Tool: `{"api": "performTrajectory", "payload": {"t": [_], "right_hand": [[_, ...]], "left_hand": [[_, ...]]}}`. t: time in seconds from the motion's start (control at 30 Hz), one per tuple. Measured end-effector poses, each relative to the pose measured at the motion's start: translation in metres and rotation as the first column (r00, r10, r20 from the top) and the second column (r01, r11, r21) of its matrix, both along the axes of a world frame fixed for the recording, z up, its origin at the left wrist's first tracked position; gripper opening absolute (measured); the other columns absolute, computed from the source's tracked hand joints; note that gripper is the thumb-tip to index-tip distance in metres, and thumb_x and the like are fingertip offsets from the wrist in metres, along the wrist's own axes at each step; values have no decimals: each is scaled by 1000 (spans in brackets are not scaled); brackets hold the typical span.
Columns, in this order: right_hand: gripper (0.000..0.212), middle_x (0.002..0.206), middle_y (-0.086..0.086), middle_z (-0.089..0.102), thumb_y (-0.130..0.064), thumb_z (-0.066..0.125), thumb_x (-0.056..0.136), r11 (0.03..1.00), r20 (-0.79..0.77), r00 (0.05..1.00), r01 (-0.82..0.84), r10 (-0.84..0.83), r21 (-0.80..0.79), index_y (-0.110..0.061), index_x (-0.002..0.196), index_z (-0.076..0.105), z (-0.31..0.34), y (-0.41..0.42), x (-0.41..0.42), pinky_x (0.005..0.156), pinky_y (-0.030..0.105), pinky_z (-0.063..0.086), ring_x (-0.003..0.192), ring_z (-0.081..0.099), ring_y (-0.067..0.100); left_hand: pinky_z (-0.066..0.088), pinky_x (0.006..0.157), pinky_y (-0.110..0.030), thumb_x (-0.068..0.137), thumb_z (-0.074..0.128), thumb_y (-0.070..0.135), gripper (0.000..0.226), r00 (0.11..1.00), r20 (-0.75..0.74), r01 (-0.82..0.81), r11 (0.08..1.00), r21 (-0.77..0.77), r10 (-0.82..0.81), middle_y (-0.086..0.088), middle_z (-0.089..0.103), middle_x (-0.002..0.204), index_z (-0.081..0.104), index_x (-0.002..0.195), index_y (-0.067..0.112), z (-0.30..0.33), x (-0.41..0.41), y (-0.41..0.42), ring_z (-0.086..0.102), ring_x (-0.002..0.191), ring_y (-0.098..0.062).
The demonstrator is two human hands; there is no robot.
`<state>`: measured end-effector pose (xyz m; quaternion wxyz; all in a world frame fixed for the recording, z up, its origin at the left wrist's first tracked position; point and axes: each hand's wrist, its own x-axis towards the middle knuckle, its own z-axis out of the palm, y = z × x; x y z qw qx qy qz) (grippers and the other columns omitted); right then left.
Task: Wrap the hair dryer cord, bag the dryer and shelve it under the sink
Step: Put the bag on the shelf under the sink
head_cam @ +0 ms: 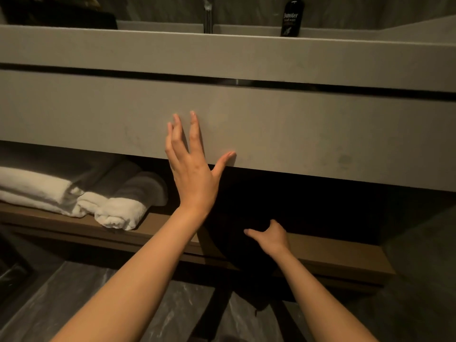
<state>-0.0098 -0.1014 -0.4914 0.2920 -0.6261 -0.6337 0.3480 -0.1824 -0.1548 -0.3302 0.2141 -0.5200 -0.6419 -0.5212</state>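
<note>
A black bag [229, 262] sits on the wooden shelf [333, 255] under the sink, and its lower part hangs over the shelf's front edge. My right hand [271, 238] grips the top of the bag, fingers curled into the dark fabric and thumb pointing left. No hair dryer or cord shows; the bag's contents are hidden. My left hand [192, 174] lies flat against the grey vanity front panel [296, 134] above the shelf, fingers spread and straight.
Folded and rolled white towels [116, 213] lie on the left part of the shelf. Up on the counter stand a black soap bottle [292, 17] and a faucet [208, 16]. Grey marble floor [74, 304] lies below. The recess behind the bag is dark.
</note>
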Motion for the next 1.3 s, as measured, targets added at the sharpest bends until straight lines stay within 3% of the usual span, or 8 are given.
{"api": "performTrajectory", "payload": {"t": [0.1, 0.17, 0.27, 0.33, 0.43, 0.73, 1.0, 1.3], "right_hand": [[83, 122, 7, 60, -57, 73, 70, 996, 54, 997, 47, -51, 72, -12, 132, 41, -3, -8, -6, 77, 34, 53, 110, 59, 28], [94, 133, 9, 52, -61, 71, 69, 994, 69, 997, 23, -30, 104, -12, 138, 32, -7, -12, -6, 90, 40, 51, 120, 52, 29], [102, 149, 9, 29, -49, 74, 73, 988, 70, 990, -125, 119, 93, -14, 148, 13, -10, -18, 5, 109, 39, 34, 136, 33, 28], [100, 152, 8, 21, -37, 73, 79, 974, 85, 978, -201, 193, 107, -14, 150, 7, -13, -23, 11, 110, 29, 25, 140, 26, 24], [87, 146, 6, 31, -28, 71, 83, 971, 52, 984, -174, 168, 162, -13, 149, 16, -14, -23, 10, 101, 21, 26, 134, 34, 21], [45, 111, 8, 59, -30, 72, 82, 979, 147, 984, -120, 96, 163, -5, 116, 56, -5, 10, -8, 78, 24, 46, 105, 58, 22], [51, 107, 9, 64, -52, 61, 83, 937, 414, 910, -155, 13, 312, -10, 111, 57, -19, 10, -5, 88, 33, 49, 104, 59, 26], [87, 132, 19, 49, -63, 61, 76, 931, 466, 880, -91, -92, 355, -2, 134, 40, 4, -28, 3, 112, 44, 29, 127, 41, 35]], "left_hand": [[16, 117, -42, 84, 55, 62, 91, 1000, -6, -2, 1000, -4, 2, -22, 17, 157, 22, 151, 10, 0, 0, 0, 14, 145, -36], [17, 117, -43, 84, 55, 62, 91, 1000, -7, -4, 1000, -2, 4, -22, 17, 157, 22, 151, 10, -1, 0, 0, 14, 145, -36], [17, 117, -44, 84, 54, 63, 91, 1000, -6, -4, 1000, -2, 4, -22, 16, 157, 21, 151, 10, -1, 0, 1, 13, 145, -35], [16, 118, -44, 84, 53, 64, 91, 1000, -10, -6, 1000, 0, 6, -22, 15, 157, 21, 151, 11, -2, 1, 1, 13, 145, -35], [16, 119, -46, 85, 52, 65, 91, 1000, -15, -8, 1000, 1, 8, -22, 15, 157, 21, 151, 10, -3, 1, 2, 12, 146, -36], [20, 118, -52, 85, 49, 66, 91, 999, -32, -5, 1000, -13, 5, -23, 15, 157, 20, 151, 10, -5, -2, 5, 12, 146, -37], [23, 116, -55, 85, 49, 67, 92, 998, -54, -27, 999, -21, 26, -23, 16, 157, 19, 151, 9, -7, -3, 8, 14, 146, -38], [23, 116, -53, 86, 45, 70, 91, 996, -64, -63, 991, -115, 56, -22, 15, 157, 15, 151, 13, -5, -2, 1, 13, 145, -36]]}}
